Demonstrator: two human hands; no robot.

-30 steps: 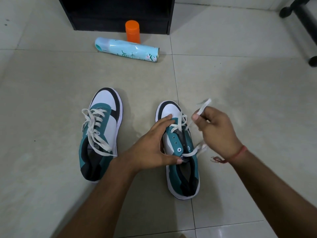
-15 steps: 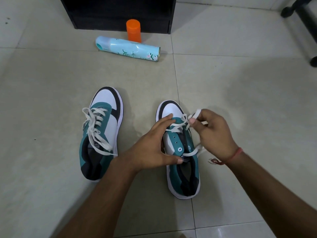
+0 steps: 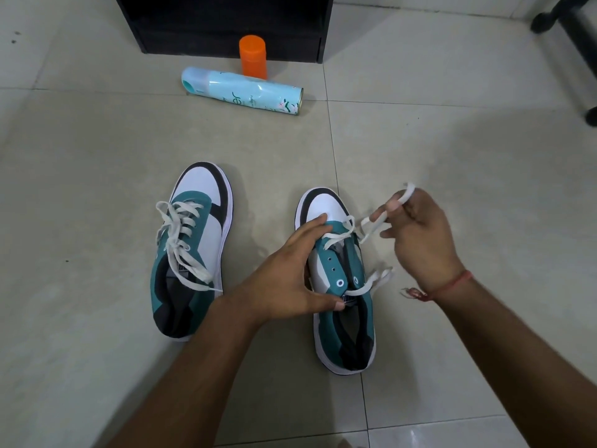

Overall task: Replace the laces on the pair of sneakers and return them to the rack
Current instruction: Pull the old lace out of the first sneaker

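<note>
The right-hand sneaker, teal, white and black, sits upright on the tiled floor just in front of me, toe pointing away, and its white lace is threaded only through the eyelets nearest the toe. My left hand grips this shoe across its left side, fingers curled over the front of the tongue and thumb pressing at the tongue's near end. My right hand hovers just right of the toe, fingers curled, pinching a loop of the lace that runs back to the front eyelets; another stretch of the lace trails off the shoe's right side onto the floor. A red thread band circles my right wrist. The other sneaker stands to the left, apart from the first, fully laced with loose ends draped across it. Bare tile lies open between the two shoes, to the far left and to the right. Farther ahead, a pale blue spray can lies on its side, with an orange-capped container standing just behind it against the base of a black rack. A dark piece of furniture clips the top right corner.
</note>
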